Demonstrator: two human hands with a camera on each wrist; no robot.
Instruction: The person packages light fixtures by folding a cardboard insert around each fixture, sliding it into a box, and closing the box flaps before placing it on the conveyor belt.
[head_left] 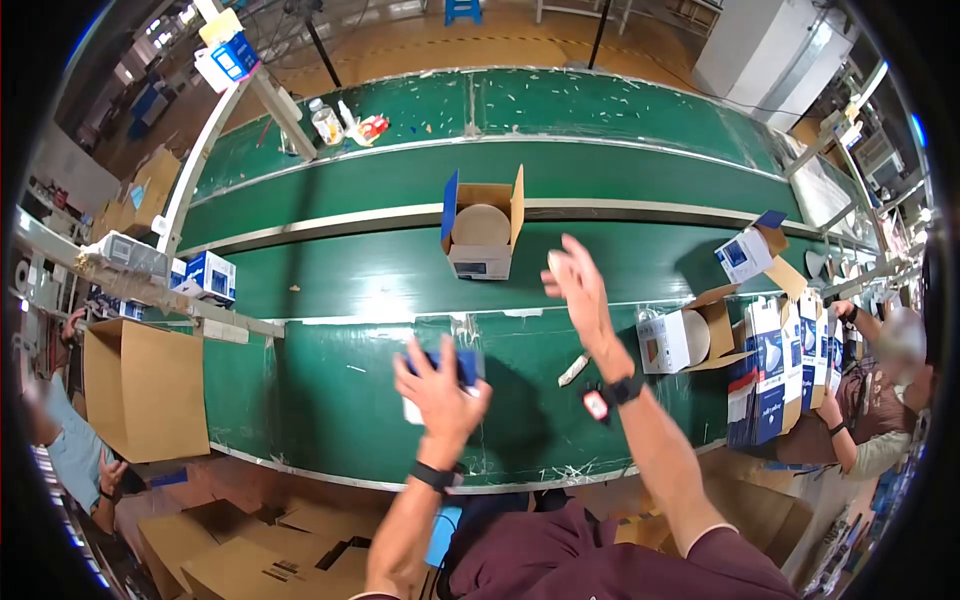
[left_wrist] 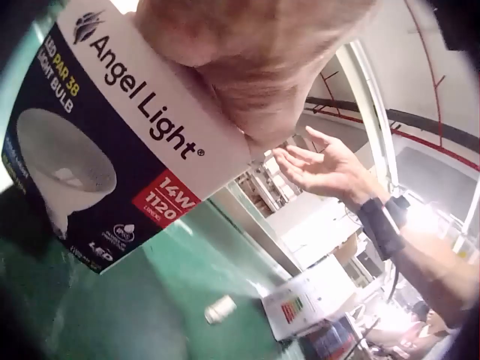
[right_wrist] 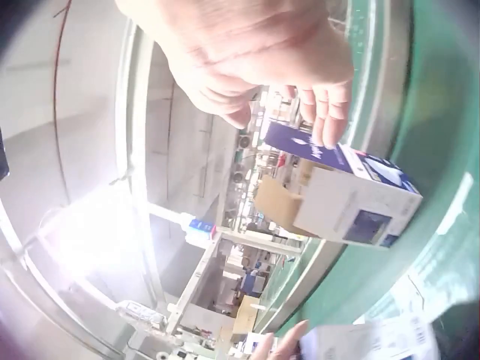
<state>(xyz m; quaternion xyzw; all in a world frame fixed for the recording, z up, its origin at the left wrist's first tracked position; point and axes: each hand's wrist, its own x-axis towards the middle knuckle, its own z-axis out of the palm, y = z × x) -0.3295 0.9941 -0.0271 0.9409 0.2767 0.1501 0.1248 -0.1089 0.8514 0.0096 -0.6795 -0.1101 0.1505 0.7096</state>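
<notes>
Factory space lies all around a long green work table [head_left: 340, 410], which stretches out below all the fingers. Ahead of both hands, just left of the right fingertips, stands an open white and brown cardboard box [head_left: 482, 268] with a blue flap. Under the left fingers is a dark blue and white cardboard bulb box [left_wrist: 127, 142], and the left hand [head_left: 440, 395] grips it, fingers spread wide. The right hand [head_left: 578, 285] is loose and a little bent, with nothing in it. Inside the open box sits a round pale disc [head_left: 481, 225]. Back from the right fingertips, near that wrist, lies a short white roll [head_left: 573, 370]. To do this well, I think the left fingers should hold the bulb box by its sides, firm but soft, as card may dent. If the right fingers take the open box, they should pinch its stiff wall and leave the disc alone. The left fingertips are cut off in the left wrist view. I can't tell what is inside the bulb box or under it.
</notes>
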